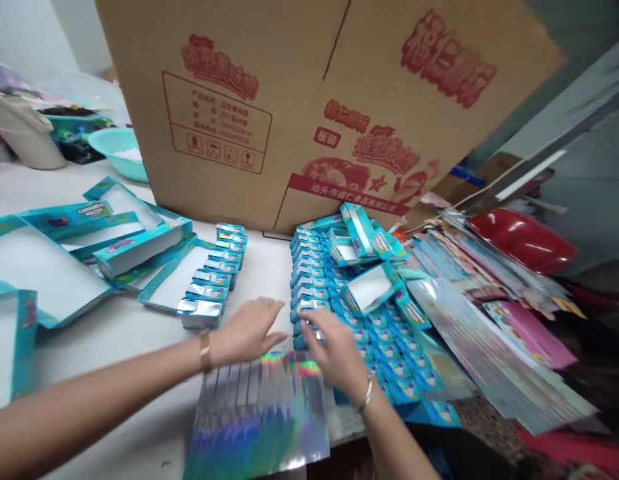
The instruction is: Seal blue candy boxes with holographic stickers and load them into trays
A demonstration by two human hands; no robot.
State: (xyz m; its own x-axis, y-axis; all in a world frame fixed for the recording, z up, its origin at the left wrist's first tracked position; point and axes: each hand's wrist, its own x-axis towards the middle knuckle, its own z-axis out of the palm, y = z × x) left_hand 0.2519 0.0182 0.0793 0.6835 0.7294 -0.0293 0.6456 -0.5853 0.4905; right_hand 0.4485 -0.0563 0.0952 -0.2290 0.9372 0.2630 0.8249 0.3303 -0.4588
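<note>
My left hand (249, 328) hovers flat with fingers stretched out, just above the far edge of a shiny holographic sheet (262, 417) lying at the table's near edge. My right hand (334, 350) reaches over the sheet's top right corner, fingers curled onto the near end of a row of small blue packets (309, 280). Whether it grips a packet is unclear. A second short row of blue and silver packets (214, 283) lies left of my left hand. Both wrists wear bracelets.
A big printed cardboard box (314, 100) stands behind the packets. Open blue display boxes (134, 243) lie at the left, more small boxes (369, 257) on the packet pile. Holographic sheets and printed cards (489, 333) fan out at the right. A teal bowl (116, 150) sits far left.
</note>
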